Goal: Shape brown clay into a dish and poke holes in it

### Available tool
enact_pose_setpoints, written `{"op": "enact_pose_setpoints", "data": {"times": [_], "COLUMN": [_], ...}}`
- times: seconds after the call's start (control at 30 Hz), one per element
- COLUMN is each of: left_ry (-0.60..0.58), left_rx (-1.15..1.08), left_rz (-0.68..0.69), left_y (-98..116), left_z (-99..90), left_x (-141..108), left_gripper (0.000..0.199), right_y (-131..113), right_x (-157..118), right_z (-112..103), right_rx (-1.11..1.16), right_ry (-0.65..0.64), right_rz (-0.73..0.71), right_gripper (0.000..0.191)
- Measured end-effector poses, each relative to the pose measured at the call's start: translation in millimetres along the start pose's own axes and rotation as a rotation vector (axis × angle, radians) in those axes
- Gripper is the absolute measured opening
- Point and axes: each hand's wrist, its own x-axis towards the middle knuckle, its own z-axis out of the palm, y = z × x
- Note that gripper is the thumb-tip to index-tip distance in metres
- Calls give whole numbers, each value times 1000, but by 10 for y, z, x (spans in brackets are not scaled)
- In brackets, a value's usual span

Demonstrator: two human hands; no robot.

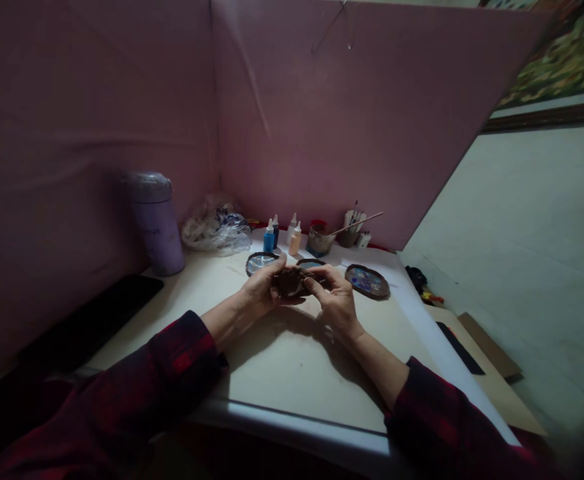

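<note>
Between my two hands, above the white table, is a lump of dark brown clay [291, 283] with a hollowed middle. My left hand [263, 288] grips it from the left, with the thumb along the top edge and fingers beneath. My right hand [338, 300] pinches its right side, the thumb pressing on the near face. Just beyond the hands lie a blue-filled dish with a brown rim [261, 264], a similar dish [311, 263] partly hidden by my right hand, and a third brown-rimmed dish [367, 282] with blue and purple inside.
Small nozzle bottles, one blue [269, 237] and one peach [295, 240], stand at the back. Beside them are a jar [320, 241] with a brush across it and a brush cup [349, 235]. A purple tumbler [156, 227], plastic bag [217, 229] and black slab [102, 313] are left.
</note>
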Motion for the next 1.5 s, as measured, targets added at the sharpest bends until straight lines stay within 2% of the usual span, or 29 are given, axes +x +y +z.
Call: {"op": "enact_pose_setpoints", "data": {"times": [0.1,0.17,0.27,0.43,0.67,0.77,0.87,0.97,1.07,1.17,1.4,1.5], "left_ry": [-46,-70,-115,-223,-89,-72,-78,-25,18,8,88,78], "left_rx": [-50,-58,-25,89,178,209,199,157,93,81,160,173], "left_rz": [-1,-5,-8,13,76,120,141,112,83,69,108,146], "left_y": [-5,-18,-30,-50,-123,-134,-129,-120,-114,-120,-100,-57], "left_z": [-10,-12,-22,-28,5,15,49,93,112,93,57,76], "left_x": [-3,-10,-25,-41,-23,-30,-47,-51,-40,-19,-21,-57], "left_gripper": [22,18,20,34,37,38,34,26,22,22,23,25], "right_y": [-3,-1,16,38,6,0,4,21,55,96,140,119], "right_x": [3,9,17,9,-19,-30,-32,-18,4,18,4,-6], "right_z": [-13,-21,-26,-5,35,37,33,22,10,7,26,27], "right_rx": [18,29,68,126,91,65,29,-19,-44,-58,-55,-40], "right_ry": [-31,-30,-10,12,-9,-23,-27,-6,45,67,-25,-43], "right_rz": [-40,-42,2,83,76,50,20,9,50,107,141,146], "right_gripper": [15,15,18,20,19,21,23,26,36,44,51,51]}}
